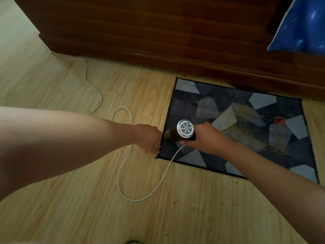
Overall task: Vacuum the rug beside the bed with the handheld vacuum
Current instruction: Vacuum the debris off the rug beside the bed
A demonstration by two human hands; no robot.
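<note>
My right hand (208, 137) grips the handheld vacuum (183, 131) over the left end of the rug (249, 131). My left hand (149, 138), curled, seems to pinch that end's edge.

Hidden: vacuum (182, 132) nozzle, behind body; blue bedding (302, 27) cut by right edge.

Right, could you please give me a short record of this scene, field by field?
left hand: grips the left edge of the rug
right hand: holds the handheld vacuum near that edge, its white vent towards the camera
cord: white, loops over the wood floor to the vacuum
rug surface: grey-blue patches, yellowish crumbs, a small orange scrap towards the right
bed frame: dark wood, along the rug's far edge
blue bedding: hangs at top right
</note>
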